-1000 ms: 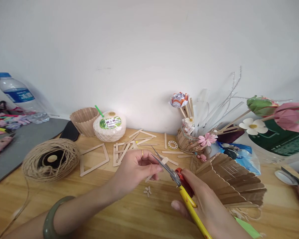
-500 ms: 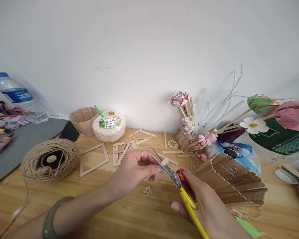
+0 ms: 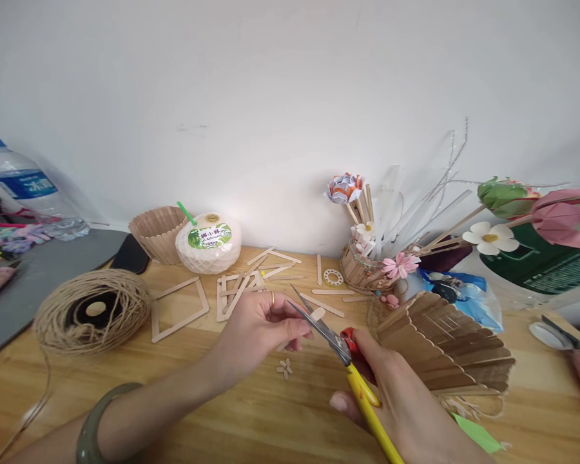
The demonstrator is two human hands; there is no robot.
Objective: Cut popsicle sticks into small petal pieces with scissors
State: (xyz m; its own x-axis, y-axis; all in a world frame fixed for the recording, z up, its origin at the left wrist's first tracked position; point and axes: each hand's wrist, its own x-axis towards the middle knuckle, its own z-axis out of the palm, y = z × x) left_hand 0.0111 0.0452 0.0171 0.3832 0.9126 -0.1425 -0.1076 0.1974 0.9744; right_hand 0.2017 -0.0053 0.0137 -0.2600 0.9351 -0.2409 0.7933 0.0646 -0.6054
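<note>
Head view: the left hand (image 3: 258, 322) pinches a pale, flat wooden stick (image 3: 318, 314) between thumb and fingers pressed together, its rounded end projecting just right of the fingertips at the scissor blades; whether wood and steel touch cannot be told. The right hand (image 3: 391, 383) is curled about the handles of the scissors (image 3: 336, 345), one red, one smooth yellow; the hidden fingers' placement cannot be told. The narrow metal blades stand slightly parted, tips pointing up and left past the left fingertips. Just below the left fingertips, a small cluster of short wooden bits (image 3: 284, 368) lies on the grained wooden tabletop (image 3: 232, 419). Beyond the left fingers: overlapping flat sticks (image 3: 239, 290), partly hidden by the hand, and, further off, a white, faceted coconut (image 3: 209, 245) with a green straw. Left of these fingers: an angular stick frame (image 3: 181, 309), then a coarse, fibrous twine coil (image 3: 120, 316) round a dark core. Right of the right fingers, near them: a brown ribbed basket (image 3: 449, 345) with a scalloped edge, tipped on its side.
</note>
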